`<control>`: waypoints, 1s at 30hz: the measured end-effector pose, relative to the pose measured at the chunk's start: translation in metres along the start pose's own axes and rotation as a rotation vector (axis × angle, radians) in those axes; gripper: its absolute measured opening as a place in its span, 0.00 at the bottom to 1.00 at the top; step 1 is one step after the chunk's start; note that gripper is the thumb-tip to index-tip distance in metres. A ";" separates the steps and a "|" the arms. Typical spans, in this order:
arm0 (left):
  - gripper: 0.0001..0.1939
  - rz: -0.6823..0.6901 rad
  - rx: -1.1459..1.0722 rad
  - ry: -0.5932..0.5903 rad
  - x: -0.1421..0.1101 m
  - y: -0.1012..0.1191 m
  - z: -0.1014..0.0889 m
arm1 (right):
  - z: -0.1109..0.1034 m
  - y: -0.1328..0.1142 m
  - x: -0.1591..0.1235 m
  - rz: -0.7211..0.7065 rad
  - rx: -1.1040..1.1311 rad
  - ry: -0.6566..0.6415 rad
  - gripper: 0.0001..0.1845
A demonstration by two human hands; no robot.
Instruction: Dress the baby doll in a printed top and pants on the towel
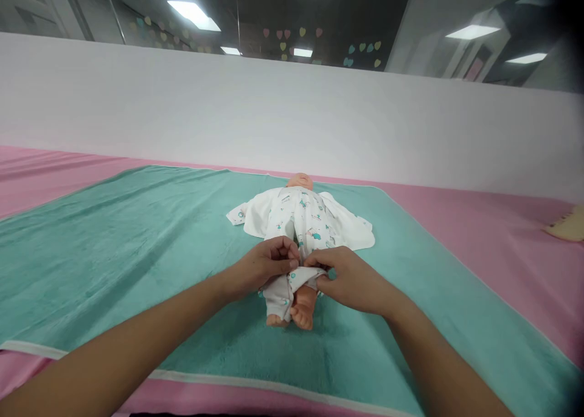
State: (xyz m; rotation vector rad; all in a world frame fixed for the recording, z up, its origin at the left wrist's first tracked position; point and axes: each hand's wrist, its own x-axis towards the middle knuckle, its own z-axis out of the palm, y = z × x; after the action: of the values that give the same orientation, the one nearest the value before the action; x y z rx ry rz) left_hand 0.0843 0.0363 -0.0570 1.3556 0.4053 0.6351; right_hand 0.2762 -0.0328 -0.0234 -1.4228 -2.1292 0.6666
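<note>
A baby doll (303, 310) lies on its back, feet toward me, in a white printed romper (278, 295). Both hands are at its lower legs. With thumb and fingers, my left hand (267, 265) pinches the romper cloth between the legs. My right hand (353, 277) is closed on the edge of the other leg's cloth, which is folded up so that this foot and shin show bare. The far leg cuff covers the other ankle, with only toes out. Whether a snap sits between my fingers is too small to tell. The doll's head (300, 181) points away from me.
Under the doll is a green towel (137, 247) with a white border, spread over a pink cloth (465, 241). A white wall panel (274, 113) rises behind, with dark glass and heart stickers (302, 32) above it. A beige object (568, 224) lies at the right edge.
</note>
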 end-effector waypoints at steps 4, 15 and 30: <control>0.10 0.009 0.057 0.052 0.001 -0.002 0.003 | -0.006 0.004 -0.001 0.005 0.125 -0.064 0.14; 0.04 0.285 0.563 0.233 -0.004 -0.011 0.009 | -0.007 0.030 0.007 0.069 0.491 -0.169 0.12; 0.05 0.829 1.285 0.221 -0.007 -0.016 0.009 | 0.005 0.032 0.015 0.118 0.664 0.011 0.12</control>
State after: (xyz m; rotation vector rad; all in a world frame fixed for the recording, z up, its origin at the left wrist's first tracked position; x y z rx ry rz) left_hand 0.0874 0.0231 -0.0720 2.7506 0.4298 1.3181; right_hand 0.2898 -0.0088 -0.0456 -1.1646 -1.5876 1.2598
